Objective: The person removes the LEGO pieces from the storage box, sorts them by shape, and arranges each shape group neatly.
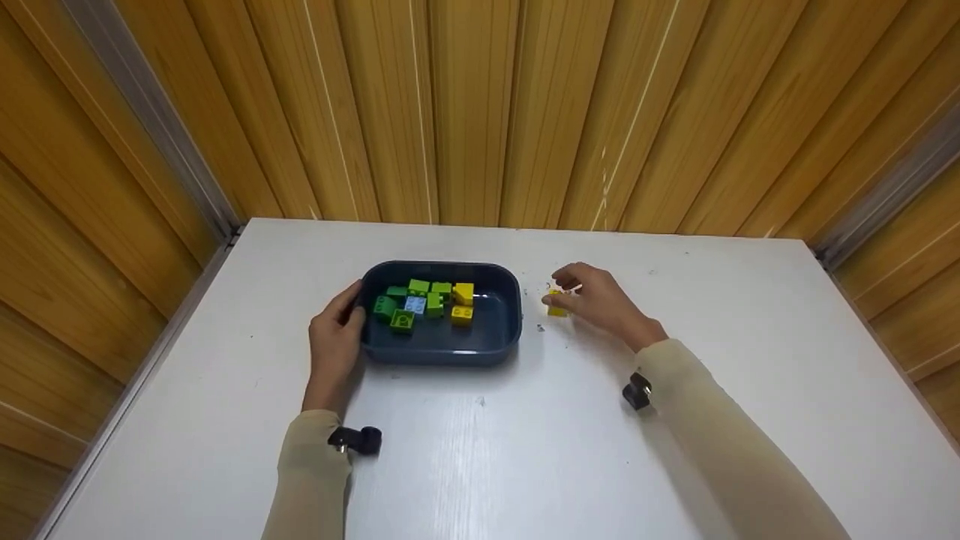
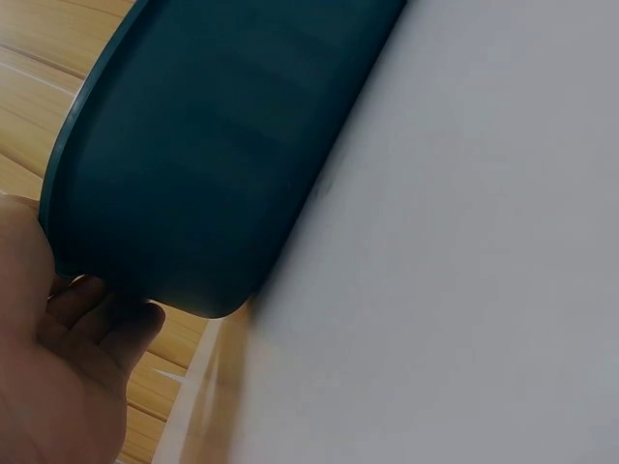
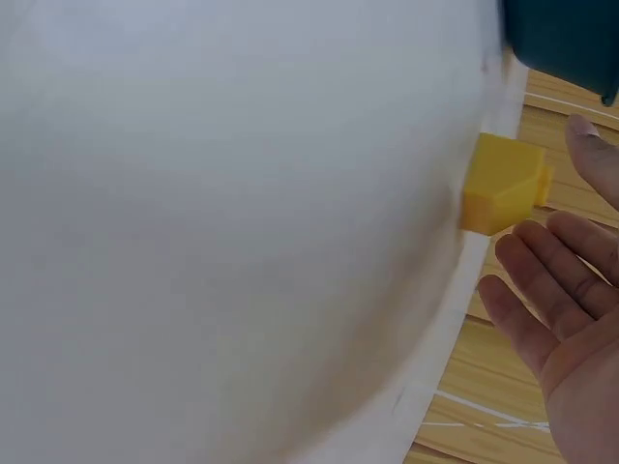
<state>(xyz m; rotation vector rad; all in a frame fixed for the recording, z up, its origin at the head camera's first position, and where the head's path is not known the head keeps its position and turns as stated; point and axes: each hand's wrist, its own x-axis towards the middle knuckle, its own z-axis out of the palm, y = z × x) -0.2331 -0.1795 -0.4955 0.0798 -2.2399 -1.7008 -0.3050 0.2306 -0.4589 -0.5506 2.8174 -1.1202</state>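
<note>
At the left end of a dark blue rectangular tub (image 1: 442, 358), my left hand (image 1: 335, 341) grips the wall near the rim. Its curled fingers (image 2: 135, 333) show at the tub's end (image 2: 184, 174) in the left wrist view. Right of the tub, my right hand (image 1: 596, 304) hovers around a yellow toy brick (image 1: 556, 310) on the table. The right wrist view shows this yellow brick (image 3: 503, 184) between the thumb and the extended fingers (image 3: 546, 280), with a gap visible on the finger side. The hand partly covers the brick in the head view.
Inside the tub lie several green bricks (image 1: 402, 322), a light blue brick (image 1: 415, 304) and two yellow bricks (image 1: 462, 316). The white table (image 1: 480, 450) backs onto a wood-patterned wall (image 1: 465, 112). Small dark marks dot the surface beside the tub.
</note>
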